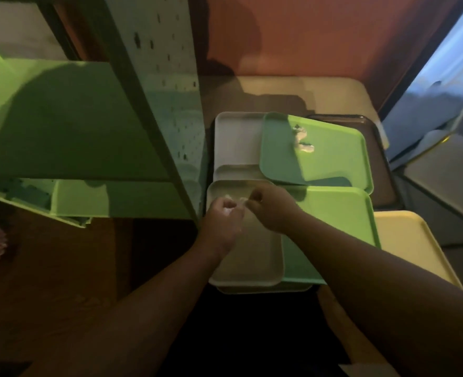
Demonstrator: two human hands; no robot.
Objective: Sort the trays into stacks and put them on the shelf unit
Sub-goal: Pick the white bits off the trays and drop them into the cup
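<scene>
A pile of trays lies on a pale table. Nearest me is a white tray (pixel 254 262), over which both hands hover. My left hand (pixel 222 224) and my right hand (pixel 271 210) pinch a small crumpled clear scrap (pixel 235 204) between them. A green tray (pixel 339 213) lies to the right, and another green tray (pixel 331 156) farther back carries a crumpled clear wrapper (pixel 302 142). A white tray (pixel 235 140) sits at the back left, a dark tray (pixel 380 164) underneath, and a yellow tray (pixel 412 246) at the right.
The green shelf unit (pixel 69 123) stands at the left, with a perforated side panel (pixel 170 85) next to the trays. A red wall (pixel 320 36) is behind the table. Grey bins (pixel 448 180) stand at the right. The floor below is dark.
</scene>
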